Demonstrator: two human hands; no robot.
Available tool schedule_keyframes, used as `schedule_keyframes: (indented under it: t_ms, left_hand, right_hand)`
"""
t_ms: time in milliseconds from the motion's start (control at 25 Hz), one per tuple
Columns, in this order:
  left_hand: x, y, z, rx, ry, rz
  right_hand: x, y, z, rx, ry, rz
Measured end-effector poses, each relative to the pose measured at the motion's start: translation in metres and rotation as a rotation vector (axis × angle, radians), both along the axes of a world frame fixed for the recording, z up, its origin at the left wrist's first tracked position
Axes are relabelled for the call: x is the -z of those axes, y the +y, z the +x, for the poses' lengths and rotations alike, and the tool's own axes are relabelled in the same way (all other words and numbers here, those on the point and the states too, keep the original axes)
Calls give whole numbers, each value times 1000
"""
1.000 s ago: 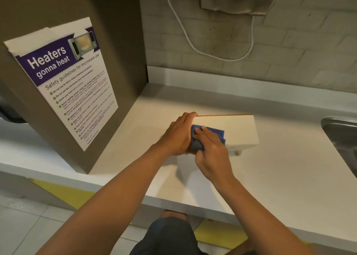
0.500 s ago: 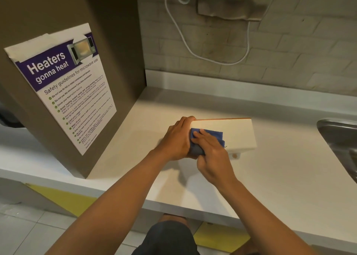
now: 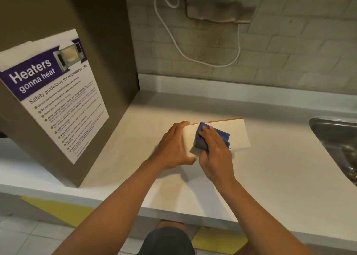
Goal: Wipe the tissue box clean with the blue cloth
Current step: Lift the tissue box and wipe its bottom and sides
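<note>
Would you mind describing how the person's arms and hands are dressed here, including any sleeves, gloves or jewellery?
Both forearms are bare up to the frame edge, with no sleeves in view. The left hand and right hand wear no gloves, and no rings, watch or wristbands are visible.

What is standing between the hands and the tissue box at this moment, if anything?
Nothing visible blocks them. The left hand grips the box's left end directly. The right hand presses the blue cloth onto the tissue box, so only the cloth lies between them, as wiping needs.
</note>
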State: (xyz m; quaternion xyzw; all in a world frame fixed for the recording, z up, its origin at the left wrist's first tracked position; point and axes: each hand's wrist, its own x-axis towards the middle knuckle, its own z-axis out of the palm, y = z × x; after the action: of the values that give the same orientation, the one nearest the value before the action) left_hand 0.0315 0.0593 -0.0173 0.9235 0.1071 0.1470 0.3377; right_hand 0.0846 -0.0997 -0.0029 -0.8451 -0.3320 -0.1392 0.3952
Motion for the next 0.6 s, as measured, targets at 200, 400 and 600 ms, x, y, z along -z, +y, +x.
schedule_keyframes:
  t_ms: [200,400,600]
  left_hand:
    - [5,1,-2,-24,2,-141]
    - [12,2,2,-15,-3,-165]
    - [12,5,3,30,-21,-161]
  right_hand:
    - [-1,-2,-4,17,44,20]
    - [-21,13,-1,45,183,149]
    - [-8,23,-12,-194,-84,-160]
